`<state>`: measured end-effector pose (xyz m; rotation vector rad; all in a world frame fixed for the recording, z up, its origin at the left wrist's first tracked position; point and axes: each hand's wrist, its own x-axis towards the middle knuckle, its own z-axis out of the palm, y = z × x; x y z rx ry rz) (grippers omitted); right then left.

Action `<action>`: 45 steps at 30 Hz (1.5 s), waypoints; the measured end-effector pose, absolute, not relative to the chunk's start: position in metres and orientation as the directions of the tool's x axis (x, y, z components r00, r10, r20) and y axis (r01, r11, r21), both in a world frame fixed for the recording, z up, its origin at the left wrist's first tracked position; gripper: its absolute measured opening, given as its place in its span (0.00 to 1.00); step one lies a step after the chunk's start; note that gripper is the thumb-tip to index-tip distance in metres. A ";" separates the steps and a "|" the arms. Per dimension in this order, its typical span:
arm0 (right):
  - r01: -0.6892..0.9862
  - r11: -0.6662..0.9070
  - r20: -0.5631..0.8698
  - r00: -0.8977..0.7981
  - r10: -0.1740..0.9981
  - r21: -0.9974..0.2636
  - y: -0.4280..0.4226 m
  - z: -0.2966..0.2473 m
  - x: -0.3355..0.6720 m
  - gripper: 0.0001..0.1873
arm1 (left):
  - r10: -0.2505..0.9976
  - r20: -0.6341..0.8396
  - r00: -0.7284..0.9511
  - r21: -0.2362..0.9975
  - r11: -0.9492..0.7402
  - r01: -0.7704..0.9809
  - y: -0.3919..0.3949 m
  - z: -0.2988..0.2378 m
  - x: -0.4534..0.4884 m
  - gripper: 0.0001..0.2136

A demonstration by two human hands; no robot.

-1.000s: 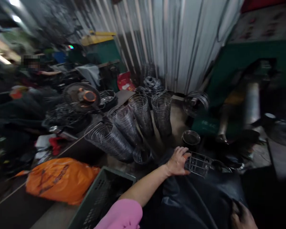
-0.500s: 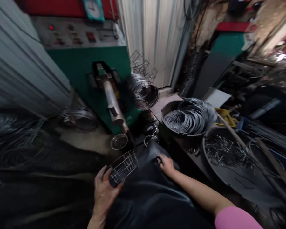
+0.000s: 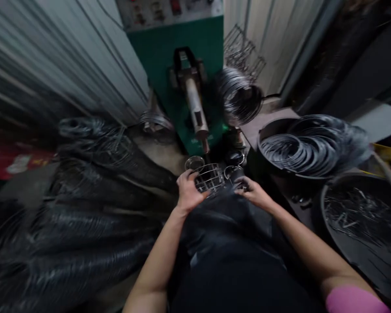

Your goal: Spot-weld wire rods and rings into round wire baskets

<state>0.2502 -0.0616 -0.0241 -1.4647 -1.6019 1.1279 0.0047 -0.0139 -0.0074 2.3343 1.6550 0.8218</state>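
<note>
My left hand [image 3: 189,192] is closed around one side of a small round wire basket [image 3: 211,176], thumb below and fingers on top. The basket is tilted, just below the tip of the metal arm [image 3: 195,104] of a green machine [image 3: 156,52]. To the right, my right hand [image 3: 256,193] has its fingers curled together over the dark apron [image 3: 228,243]; what they hold, if anything, is too dark and blurred to tell. Beyond the hands are a metal ring [image 3: 194,162] on the left and a dark round holder [image 3: 233,173] on the right.
A wire coil [image 3: 241,98] hangs beside the machine. A round tub [image 3: 263,167] holds many wire rings [image 3: 280,150]. Nearer stands a basin [image 3: 322,208] of short wire pieces. Dark bundles of wire [image 3: 94,226] lie along the left. A corrugated wall [image 3: 84,56] rises behind.
The view has swung left and down. My left hand has carried the wire basket forward to the machine arm's tip. My right hand is closer to the dark holder.
</note>
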 end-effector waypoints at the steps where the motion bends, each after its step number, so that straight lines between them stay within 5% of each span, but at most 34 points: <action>1: 0.384 -0.026 -0.119 -0.223 0.968 -0.923 -0.056 -0.012 0.247 0.15 | 0.905 0.348 0.245 0.434 -0.387 0.813 -0.012 -0.005 0.008 0.32; 5: 0.486 0.005 -0.214 -0.393 0.894 -0.874 -0.036 0.017 0.234 0.12 | 0.882 0.365 0.298 0.417 -0.441 0.795 -0.013 0.000 0.018 0.33; 12: 0.578 0.091 -0.034 -0.203 0.979 -0.811 -0.015 0.002 0.211 0.09 | 0.879 0.314 0.358 0.383 -0.462 0.800 -0.020 0.004 0.026 0.33; 19: 0.395 0.091 0.022 -0.177 0.984 -0.914 -0.031 -0.003 0.199 0.01 | 0.896 0.278 0.346 0.419 -0.438 0.795 -0.024 0.000 0.027 0.33; 28: 0.438 0.115 0.093 -0.071 0.993 -0.892 -0.044 -0.010 0.195 0.09 | 0.904 0.273 0.330 0.450 -0.423 0.787 -0.030 0.005 0.030 0.33; 38: 0.485 0.422 0.155 -0.498 0.853 -0.766 -0.040 0.005 0.211 0.16 | 0.913 0.274 0.304 0.508 -0.405 0.760 -0.025 0.004 0.016 0.33; 45: 0.506 0.529 0.227 -0.541 0.810 -0.682 -0.026 0.007 0.207 0.12 | 0.917 0.268 0.295 0.558 -0.398 0.728 -0.013 0.005 0.011 0.35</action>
